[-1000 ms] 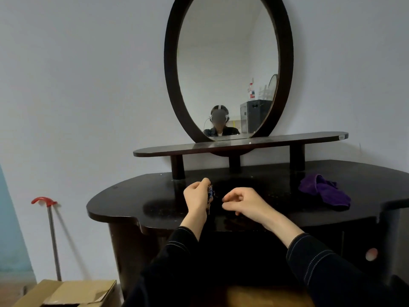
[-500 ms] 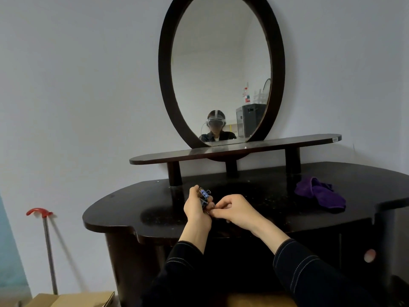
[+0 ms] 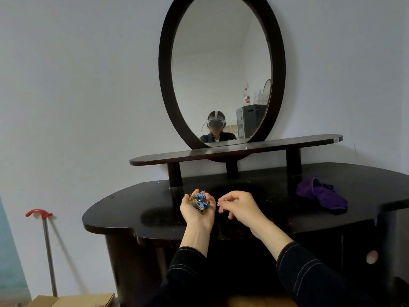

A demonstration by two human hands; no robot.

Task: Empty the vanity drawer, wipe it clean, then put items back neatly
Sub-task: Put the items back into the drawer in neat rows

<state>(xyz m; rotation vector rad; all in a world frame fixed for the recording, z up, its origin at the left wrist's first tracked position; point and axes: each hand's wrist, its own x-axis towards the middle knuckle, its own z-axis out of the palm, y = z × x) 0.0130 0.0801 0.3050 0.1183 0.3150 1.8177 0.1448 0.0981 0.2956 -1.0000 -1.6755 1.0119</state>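
My left hand (image 3: 195,212) is held palm up over the dark vanity top (image 3: 132,209), cupped around a small heap of binder clips (image 3: 199,201), blue and olive with wire handles. My right hand (image 3: 240,206) hovers just to the right of it, fingers curled, thumb and forefinger pinched together; I cannot tell whether something small is between them. A crumpled purple cloth (image 3: 321,194) lies on the vanity top at the right. The drawer itself is hidden below my arms.
An oval mirror (image 3: 221,69) in a dark frame stands over a raised shelf (image 3: 234,149). A red-handled stick (image 3: 44,238) leans on the wall at the left. A cardboard box (image 3: 73,301) sits on the floor at lower left.
My hands were together half a second ago; now the right hand has drawn away to the right and the left palm has turned up, showing the clips. The view shifted left.
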